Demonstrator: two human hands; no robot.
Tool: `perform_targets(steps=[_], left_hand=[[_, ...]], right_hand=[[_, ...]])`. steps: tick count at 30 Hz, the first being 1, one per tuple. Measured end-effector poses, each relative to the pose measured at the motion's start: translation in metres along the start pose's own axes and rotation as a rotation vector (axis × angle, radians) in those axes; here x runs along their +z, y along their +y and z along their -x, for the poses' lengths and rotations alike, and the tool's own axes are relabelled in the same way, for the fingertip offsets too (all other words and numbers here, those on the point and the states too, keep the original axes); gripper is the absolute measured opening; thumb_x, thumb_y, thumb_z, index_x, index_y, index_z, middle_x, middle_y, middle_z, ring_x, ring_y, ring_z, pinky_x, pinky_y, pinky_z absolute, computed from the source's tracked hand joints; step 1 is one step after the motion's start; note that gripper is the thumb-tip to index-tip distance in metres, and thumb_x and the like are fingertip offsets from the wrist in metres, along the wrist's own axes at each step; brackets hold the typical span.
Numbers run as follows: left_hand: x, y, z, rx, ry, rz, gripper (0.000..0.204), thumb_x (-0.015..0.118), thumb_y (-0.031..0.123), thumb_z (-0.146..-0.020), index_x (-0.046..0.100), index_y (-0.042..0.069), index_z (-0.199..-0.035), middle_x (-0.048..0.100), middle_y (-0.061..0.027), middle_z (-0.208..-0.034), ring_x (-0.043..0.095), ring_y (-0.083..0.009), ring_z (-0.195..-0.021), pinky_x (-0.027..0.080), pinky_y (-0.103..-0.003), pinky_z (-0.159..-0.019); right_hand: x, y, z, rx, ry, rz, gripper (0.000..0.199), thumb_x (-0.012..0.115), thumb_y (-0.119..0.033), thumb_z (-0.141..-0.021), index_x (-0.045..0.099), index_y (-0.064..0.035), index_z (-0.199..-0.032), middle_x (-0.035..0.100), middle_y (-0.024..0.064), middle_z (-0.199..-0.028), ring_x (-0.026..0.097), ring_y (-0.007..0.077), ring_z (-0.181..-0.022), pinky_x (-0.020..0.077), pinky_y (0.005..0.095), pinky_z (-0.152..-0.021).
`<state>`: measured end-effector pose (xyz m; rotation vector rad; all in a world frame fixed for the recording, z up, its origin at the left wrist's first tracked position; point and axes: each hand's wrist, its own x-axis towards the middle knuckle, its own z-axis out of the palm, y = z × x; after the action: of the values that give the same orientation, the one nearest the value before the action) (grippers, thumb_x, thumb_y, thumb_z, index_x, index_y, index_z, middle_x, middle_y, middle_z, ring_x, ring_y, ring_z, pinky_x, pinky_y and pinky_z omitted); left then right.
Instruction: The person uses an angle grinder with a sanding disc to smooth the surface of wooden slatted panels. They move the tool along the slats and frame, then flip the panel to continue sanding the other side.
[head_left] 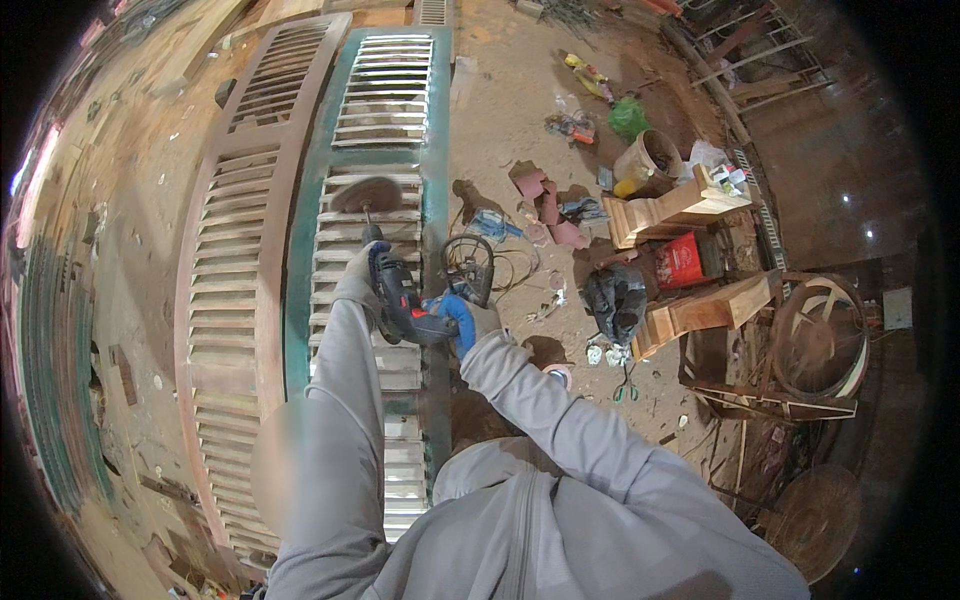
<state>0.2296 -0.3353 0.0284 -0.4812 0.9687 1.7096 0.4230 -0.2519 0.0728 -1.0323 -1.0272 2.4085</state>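
Well, drill (398, 295) over shutter (338, 252) (contact unclear).

In the fingers (463, 322) sits the drill (400, 303), beneath them a shutter (338, 242), left of them another shutter (236, 262), right of them timber (700, 311), ahead and right a bucket (637, 166).

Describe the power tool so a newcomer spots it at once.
Find the long green-framed shutter, just right of the brownish one. Over its slats, the left hand grips the front of a dark power tool with red accents, the right hand its rear. A broad, round brown disc on its tip sets it apart from the straight slats around it.
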Motion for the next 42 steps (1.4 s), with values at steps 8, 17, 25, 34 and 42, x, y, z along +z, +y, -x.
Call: perform_targets(steps=[8, 17, 25, 34, 42], left_hand=[[0.006, 0.014, 0.033, 0.071, 0.059, 0.064, 0.025, 0.062, 0.034, -0.088, 0.061, 0.016, -0.071, 0.063, -0.0037, -0.064, 0.059, -0.0246, -0.053, 0.053, -0.041, -0.055], [0.005, 0.024, 0.003, -0.04, -0.063, -0.001, 0.018, 0.067, 0.031, -0.084, 0.063, 0.014, -0.079, 0.065, -0.0045, -0.066, 0.06, -0.0231, -0.051, 0.053, -0.042, -0.053], [0.025, -0.004, -0.041, 0.033, 0.052, -0.19, 0.021, 0.07, 0.029, -0.082, 0.065, 0.009, -0.086, 0.064, -0.0066, -0.067, 0.059, -0.0218, -0.052, 0.05, -0.039, -0.05], [0.01, 0.021, -0.044, 0.008, 0.033, 0.012, 0.018, 0.066, 0.028, -0.084, 0.062, 0.012, -0.079, 0.066, -0.0072, -0.067, 0.059, -0.0257, -0.049, 0.053, -0.043, -0.052], [-0.005, 0.044, -0.011, 0.081, 0.085, 0.117, 0.024, 0.062, 0.036, -0.086, 0.061, 0.017, -0.072, 0.065, -0.0046, -0.066, 0.061, -0.0251, -0.055, 0.054, -0.042, -0.058]], right_hand=[[0.013, -0.007, 0.002, -0.052, -0.094, 0.193, 0.022, 0.076, -0.021, -0.076, 0.068, -0.0054, -0.089, 0.067, 0.0045, -0.084, 0.062, 0.014, -0.075, 0.0508, 0.0305, -0.073], [0.013, 0.007, 0.02, -0.075, -0.094, -0.066, 0.012, 0.064, -0.011, -0.086, 0.067, -0.0029, -0.094, 0.067, 0.0063, -0.097, 0.063, 0.0181, -0.092, 0.0501, 0.0295, -0.087], [-0.031, -0.01, -0.012, -0.047, -0.053, -0.017, 0.006, 0.066, -0.007, -0.082, 0.063, -0.0028, -0.086, 0.066, 0.0078, -0.093, 0.064, 0.0171, -0.09, 0.0517, 0.0296, -0.085], [-0.002, -0.027, -0.03, 0.038, -0.041, -0.017, 0.008, 0.068, -0.005, -0.079, 0.065, -0.0018, -0.085, 0.068, 0.007, -0.087, 0.066, 0.0168, -0.08, 0.0536, 0.029, -0.077], [0.025, -0.043, -0.038, 0.035, -0.176, 0.185, 0.021, 0.078, -0.02, -0.077, 0.068, -0.0048, -0.088, 0.069, 0.0035, -0.085, 0.063, 0.013, -0.07, 0.0509, 0.0276, -0.066]])
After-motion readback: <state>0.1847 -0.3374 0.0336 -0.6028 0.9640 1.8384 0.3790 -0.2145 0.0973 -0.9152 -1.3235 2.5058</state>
